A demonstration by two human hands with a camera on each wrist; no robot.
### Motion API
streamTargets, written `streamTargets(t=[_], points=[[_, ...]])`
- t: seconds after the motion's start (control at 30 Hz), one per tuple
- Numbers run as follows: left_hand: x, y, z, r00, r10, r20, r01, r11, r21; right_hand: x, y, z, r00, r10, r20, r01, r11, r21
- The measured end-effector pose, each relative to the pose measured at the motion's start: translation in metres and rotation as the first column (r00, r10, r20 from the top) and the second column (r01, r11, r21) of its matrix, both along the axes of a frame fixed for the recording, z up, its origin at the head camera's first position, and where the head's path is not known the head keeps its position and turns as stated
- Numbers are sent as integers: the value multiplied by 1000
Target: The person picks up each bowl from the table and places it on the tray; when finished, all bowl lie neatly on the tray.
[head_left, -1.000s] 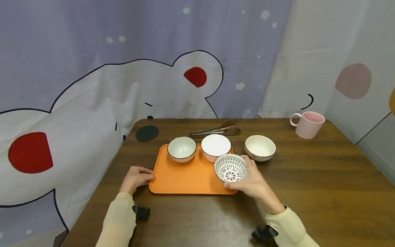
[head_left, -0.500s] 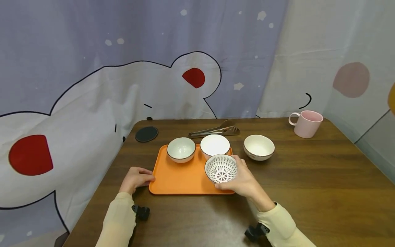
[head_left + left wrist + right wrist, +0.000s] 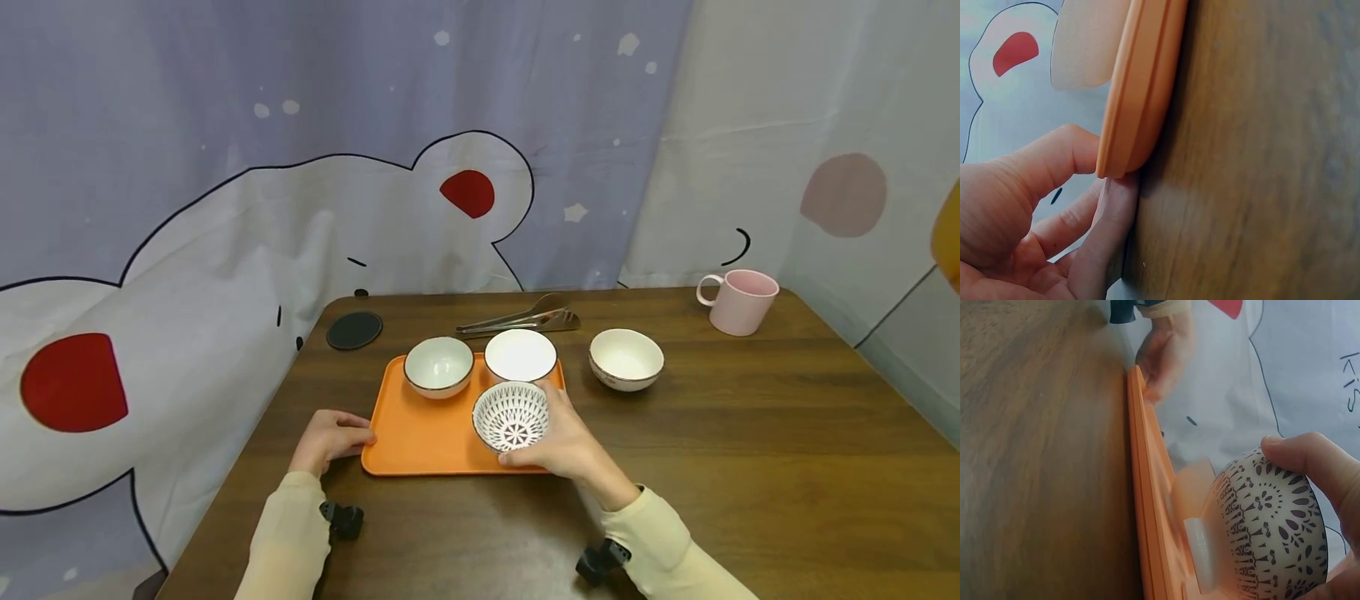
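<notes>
An orange tray (image 3: 423,454) lies on the table. My left hand (image 3: 330,439) pinches its left edge, the thumb on the rim and the fingers (image 3: 1110,215) at its underside in the left wrist view. My right hand (image 3: 558,442) grips a black-and-white patterned bowl (image 3: 512,415) by its right side, thumb in front. The bowl hangs over the tray's right half, its foot raised off the surface in the right wrist view. Behind it on the tray stand a pale bowl (image 3: 438,365) and a white bowl (image 3: 521,354) side by side.
A cream bowl (image 3: 626,358) stands right of the tray, on the wooden table (image 3: 750,450). Farther back are a pink mug (image 3: 742,302), a dark round coaster (image 3: 354,331) and metal serving utensils (image 3: 521,322). A printed curtain (image 3: 225,225) hangs behind the table.
My right hand has carried the patterned bowl leftward over the tray, toward its middle. My left hand keeps its hold on the tray's edge. The camera view has shifted slightly.
</notes>
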State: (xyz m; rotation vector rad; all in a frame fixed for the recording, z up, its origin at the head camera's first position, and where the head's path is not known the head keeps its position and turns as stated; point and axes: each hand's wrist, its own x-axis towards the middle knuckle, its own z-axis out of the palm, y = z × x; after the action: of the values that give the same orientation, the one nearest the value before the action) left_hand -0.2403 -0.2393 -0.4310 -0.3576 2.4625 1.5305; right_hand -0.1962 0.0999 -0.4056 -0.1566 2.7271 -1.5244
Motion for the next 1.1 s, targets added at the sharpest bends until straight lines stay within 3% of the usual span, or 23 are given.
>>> streamTargets(t=[0.23,0.53,1.1], points=[[1,-1,0,1000,-13,4,13,1000,-2,-3,-18,-3,1000,12,10,-12,1000,-25],[1,-2,-2,1000,-17,17,17,1000,3,-7,-34,-8,994,105,5,-103,985,-140],[0,-1,-1,1000,-13,-2,13,1000,-11,-7,-60,-3,985,169,-14,-170,983,-76]])
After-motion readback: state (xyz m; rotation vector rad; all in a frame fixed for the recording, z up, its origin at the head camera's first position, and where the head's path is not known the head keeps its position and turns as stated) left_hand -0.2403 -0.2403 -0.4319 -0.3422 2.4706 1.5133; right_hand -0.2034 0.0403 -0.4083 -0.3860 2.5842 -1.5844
